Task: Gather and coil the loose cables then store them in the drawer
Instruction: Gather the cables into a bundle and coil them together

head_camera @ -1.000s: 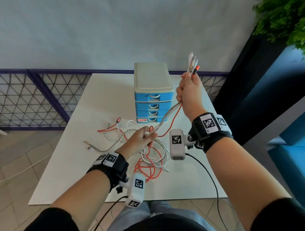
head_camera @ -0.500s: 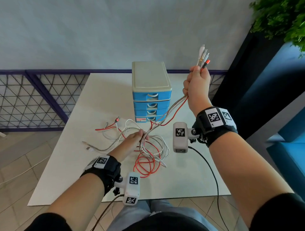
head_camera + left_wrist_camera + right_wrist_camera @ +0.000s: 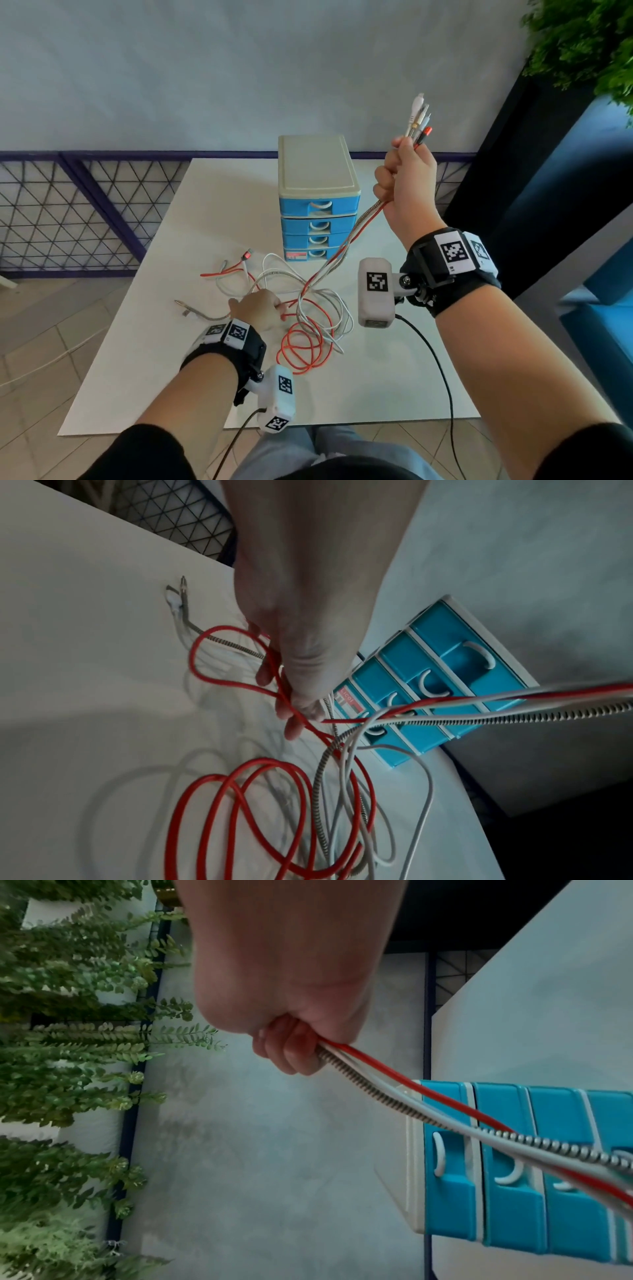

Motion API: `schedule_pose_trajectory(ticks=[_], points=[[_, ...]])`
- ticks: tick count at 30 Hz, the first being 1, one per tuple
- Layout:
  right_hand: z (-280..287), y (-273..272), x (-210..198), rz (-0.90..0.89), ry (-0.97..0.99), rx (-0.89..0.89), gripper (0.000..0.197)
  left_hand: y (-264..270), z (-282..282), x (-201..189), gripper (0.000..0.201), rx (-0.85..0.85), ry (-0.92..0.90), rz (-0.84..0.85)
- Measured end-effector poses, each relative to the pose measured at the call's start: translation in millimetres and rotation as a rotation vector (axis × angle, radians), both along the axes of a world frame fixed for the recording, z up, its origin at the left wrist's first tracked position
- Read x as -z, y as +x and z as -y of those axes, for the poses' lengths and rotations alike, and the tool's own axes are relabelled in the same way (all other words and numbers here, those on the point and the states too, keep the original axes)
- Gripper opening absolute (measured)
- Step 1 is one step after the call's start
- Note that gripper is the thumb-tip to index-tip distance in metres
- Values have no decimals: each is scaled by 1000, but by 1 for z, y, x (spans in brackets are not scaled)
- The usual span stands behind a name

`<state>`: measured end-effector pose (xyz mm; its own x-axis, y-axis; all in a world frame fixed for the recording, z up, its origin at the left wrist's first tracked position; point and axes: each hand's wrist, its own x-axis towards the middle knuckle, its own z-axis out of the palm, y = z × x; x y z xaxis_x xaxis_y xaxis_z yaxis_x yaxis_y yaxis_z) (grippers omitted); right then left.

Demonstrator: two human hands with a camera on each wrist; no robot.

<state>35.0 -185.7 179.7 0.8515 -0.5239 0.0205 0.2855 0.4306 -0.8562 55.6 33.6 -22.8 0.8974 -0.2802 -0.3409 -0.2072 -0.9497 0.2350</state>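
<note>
My right hand (image 3: pixel 406 181) is raised to the right of a blue drawer unit (image 3: pixel 318 205) and grips a bundle of red, white and braided metal cables (image 3: pixel 356 226). Their plugs (image 3: pixel 419 120) stick out above the fist. In the right wrist view its fingers (image 3: pixel 291 1053) curl round the bundle. The strands run down to a tangle with red loops (image 3: pixel 305 346) on the white table (image 3: pixel 171 359). My left hand (image 3: pixel 257 308) is low in that tangle, and a raised loop of the red cable (image 3: pixel 219 631) runs through its fingers (image 3: pixel 287 715). All the drawers (image 3: pixel 445 685) are shut.
Loose cable ends lie left of the tangle: a braided one (image 3: pixel 185 308) and a red-tipped one (image 3: pixel 246 255). A mesh railing (image 3: pixel 68 212) runs behind the table on the left. A dark panel and a plant (image 3: pixel 582 44) stand at the right.
My right hand has risen and moved right, drawing the bundle taut. My left hand has dropped from chest height to the table and shifted left into the tangle.
</note>
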Motion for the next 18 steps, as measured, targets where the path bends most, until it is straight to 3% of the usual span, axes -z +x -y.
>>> schedule_pose_trajectory(ticks=[4,6,8,9,11,13,16,18], points=[[-3,-1,-7,-62,-97,-124,25,4,3,-1,22,63,-112,-92],[-8,0,0,-95,-181,-189,24,12,10,-13,24,77,-349,-18],[-16,1,8,-114,-215,-255,24,12,25,-48,27,85,-663,88],[-21,2,12,-114,-207,-282,25,9,34,-72,31,95,-809,80],[-29,6,15,-97,-172,-316,27,0,50,-119,41,149,-1028,-112],[-34,9,14,-76,-127,-325,28,-7,61,-145,44,249,-1032,-278],[-31,10,9,-19,-56,-354,28,-13,67,-144,28,352,-1009,-273],[-25,9,5,3,-49,-336,30,-11,64,-123,24,370,-896,-237]])
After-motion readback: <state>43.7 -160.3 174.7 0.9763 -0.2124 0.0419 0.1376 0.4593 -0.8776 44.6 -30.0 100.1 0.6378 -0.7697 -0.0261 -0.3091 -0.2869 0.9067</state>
